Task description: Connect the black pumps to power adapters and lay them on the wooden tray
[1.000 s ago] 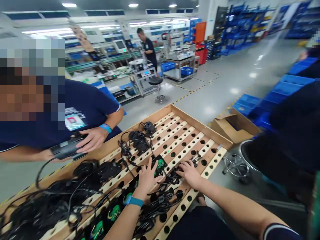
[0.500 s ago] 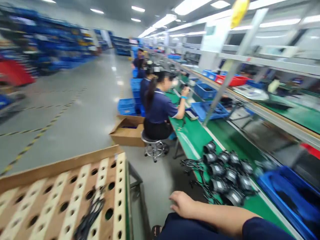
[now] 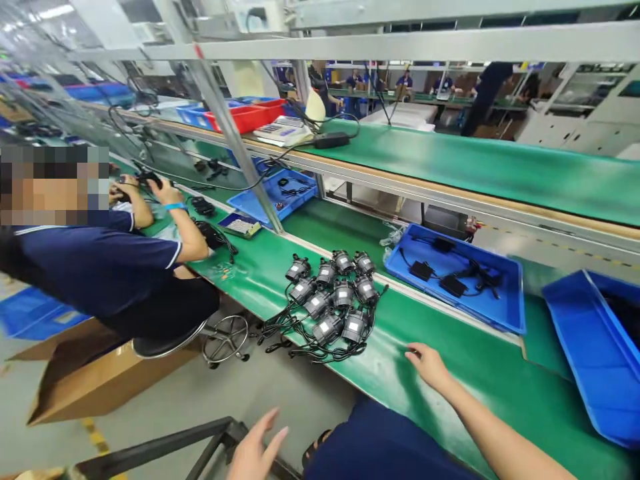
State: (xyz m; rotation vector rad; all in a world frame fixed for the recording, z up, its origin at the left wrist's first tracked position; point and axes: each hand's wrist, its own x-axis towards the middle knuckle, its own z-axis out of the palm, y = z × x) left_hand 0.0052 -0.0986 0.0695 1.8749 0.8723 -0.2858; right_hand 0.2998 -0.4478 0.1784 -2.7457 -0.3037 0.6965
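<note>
A cluster of black, round-bodied devices with white labels and cables (image 3: 327, 300) sits on the green bench top (image 3: 395, 373). They look like small pumps or motors, though I cannot tell which. My right hand (image 3: 429, 365) hovers over the bench to the right of the cluster, fingers loosely apart and nothing in them. Low in the view, off the bench edge, my left hand (image 3: 256, 448) is open with thumb and fingers spread. It is nearest a dark metal frame (image 3: 220, 430) and touches none of the devices.
A co-worker (image 3: 100, 260) sits at left on a wheeled stool (image 3: 225, 337), holding something black. Beyond the devices lies a blue tray (image 3: 455, 287) with black adapters; another blue bin (image 3: 590, 360) leans at right. A metal post (image 3: 235, 133) supports the shelf above. A cardboard box (image 3: 100, 373) stands on the floor.
My view has swung right, from the aisle and slotted wooden rack to the bench. My right hand has moved out over the bench top, and my left hand has come into view.
</note>
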